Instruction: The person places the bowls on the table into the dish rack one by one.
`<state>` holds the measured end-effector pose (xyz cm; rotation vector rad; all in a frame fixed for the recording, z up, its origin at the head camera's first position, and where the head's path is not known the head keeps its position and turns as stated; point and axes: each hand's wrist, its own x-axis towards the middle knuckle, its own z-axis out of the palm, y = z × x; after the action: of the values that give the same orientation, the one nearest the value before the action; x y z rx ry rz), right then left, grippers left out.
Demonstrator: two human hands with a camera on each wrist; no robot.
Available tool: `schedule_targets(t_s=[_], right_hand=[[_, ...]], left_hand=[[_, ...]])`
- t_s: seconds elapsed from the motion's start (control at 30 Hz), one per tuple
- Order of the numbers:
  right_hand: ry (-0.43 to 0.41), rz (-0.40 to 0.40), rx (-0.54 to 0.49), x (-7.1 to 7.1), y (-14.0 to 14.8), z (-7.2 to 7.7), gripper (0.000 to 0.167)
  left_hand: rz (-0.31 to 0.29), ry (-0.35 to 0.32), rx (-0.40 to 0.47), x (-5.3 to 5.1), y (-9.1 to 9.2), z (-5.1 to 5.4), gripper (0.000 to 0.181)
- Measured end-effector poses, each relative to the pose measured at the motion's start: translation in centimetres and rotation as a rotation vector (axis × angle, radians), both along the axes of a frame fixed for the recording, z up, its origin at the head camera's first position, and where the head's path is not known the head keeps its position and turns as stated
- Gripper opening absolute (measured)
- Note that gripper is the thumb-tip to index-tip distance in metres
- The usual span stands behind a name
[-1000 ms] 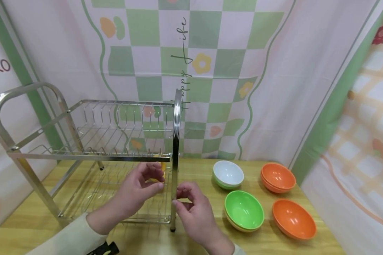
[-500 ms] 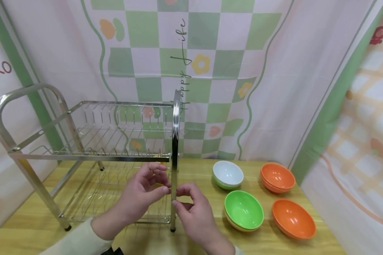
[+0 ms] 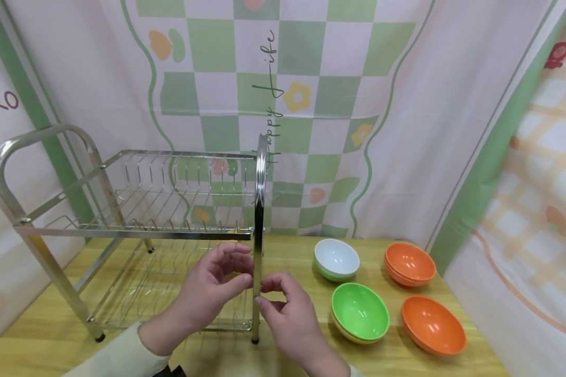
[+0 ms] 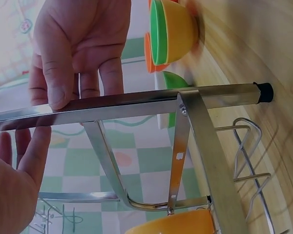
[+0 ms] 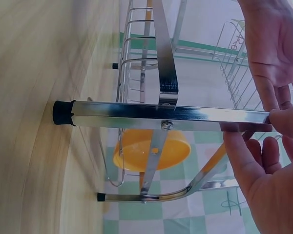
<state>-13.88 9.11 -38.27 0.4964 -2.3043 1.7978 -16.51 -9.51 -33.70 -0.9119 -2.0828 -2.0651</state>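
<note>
A two-tier metal dish rack (image 3: 141, 233) stands on the left of the table. My right hand (image 3: 294, 319) pinches its front right post with thumb and fingers, about halfway down. From the other side my left hand (image 3: 212, 283), fingers loosely bent, has its fingertips at the same post; the left wrist view shows one fingertip touching it. A yellow-orange bowl (image 5: 151, 148) sits tilted in the lower tier behind the post. From the head it is almost wholly hidden by the left hand and the rack.
Right of the rack stand a white-and-green bowl (image 3: 337, 258), a green bowl (image 3: 360, 311) stacked on a yellow one, a stack of orange bowls (image 3: 410, 263) and another orange bowl (image 3: 433, 324). A patterned curtain (image 3: 339, 120) hangs behind the wooden table (image 3: 283, 248).
My left hand has moved right, away from the bowl in the lower tier, up to the rack's post. My right hand has stayed at the post.
</note>
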Motion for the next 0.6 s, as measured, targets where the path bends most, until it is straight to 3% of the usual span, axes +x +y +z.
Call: schedule_targets(t_s=[0.33, 0.6], right_hand=[[0.004, -0.006, 0.026, -0.06, 0.0, -0.17, 0.017], [-0.019, -0.019, 0.023, 0.09, -0.04, -0.05, 0.018]], left_hand=[[0.067, 0.136, -0.124, -0.05, 0.05, 0.02, 0.038], [0.108, 0.155, -0.157, -0.1, 0.59, 0.09, 0.038]])
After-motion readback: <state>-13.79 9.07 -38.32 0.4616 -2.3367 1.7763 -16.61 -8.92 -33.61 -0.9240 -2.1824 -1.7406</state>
